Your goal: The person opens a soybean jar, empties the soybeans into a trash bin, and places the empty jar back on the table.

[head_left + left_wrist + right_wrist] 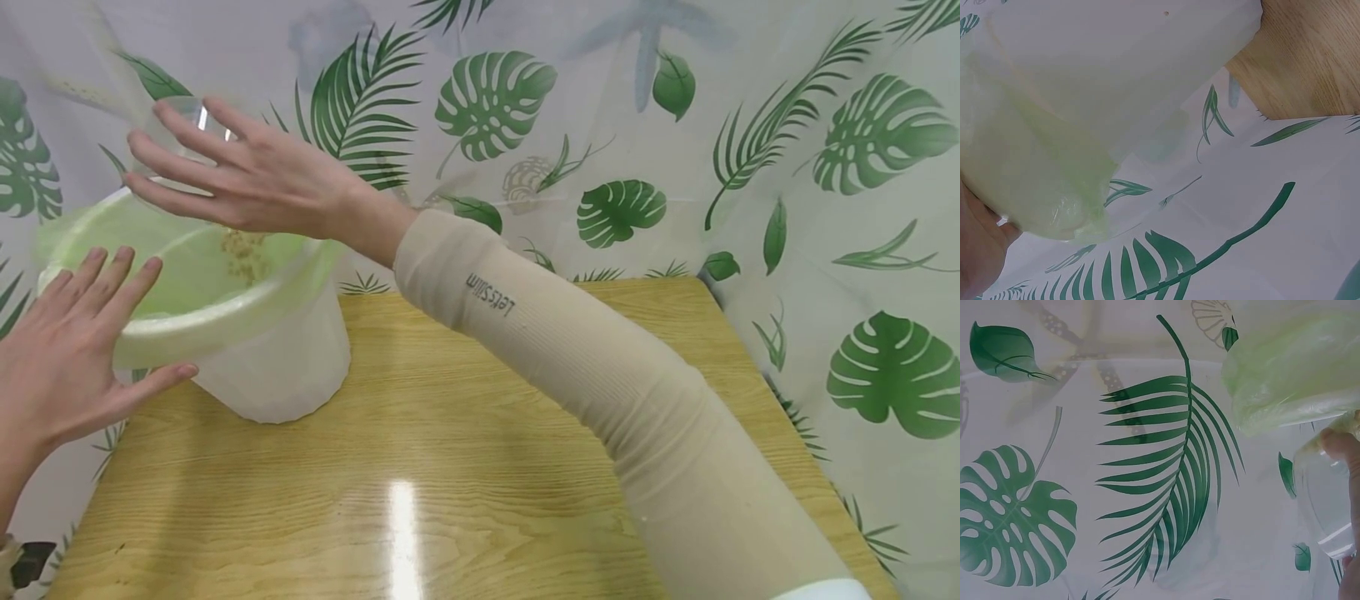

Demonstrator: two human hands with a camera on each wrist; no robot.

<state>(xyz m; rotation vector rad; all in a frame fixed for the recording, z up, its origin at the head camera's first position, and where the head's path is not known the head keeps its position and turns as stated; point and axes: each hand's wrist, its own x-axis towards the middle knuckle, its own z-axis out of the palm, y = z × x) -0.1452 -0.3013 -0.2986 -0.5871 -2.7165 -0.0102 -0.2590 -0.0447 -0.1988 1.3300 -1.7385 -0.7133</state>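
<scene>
My right hand grips a clear plastic cup over the bin, a white one lined with a pale green bag. Tan crumbs show below that hand, inside the liner. In the right wrist view the thumb presses on the cup near its mouth, and a yellowish trace shows there. At the near left side of the bin, my left hand spreads its fingers beside the rim, overlapping the liner's folded edge. The left wrist view shows that hand by the bag.
The bin stands at the back left of a wooden table. A white cloth with green leaf prints hangs behind and at the sides. My sleeved right forearm crosses above the table.
</scene>
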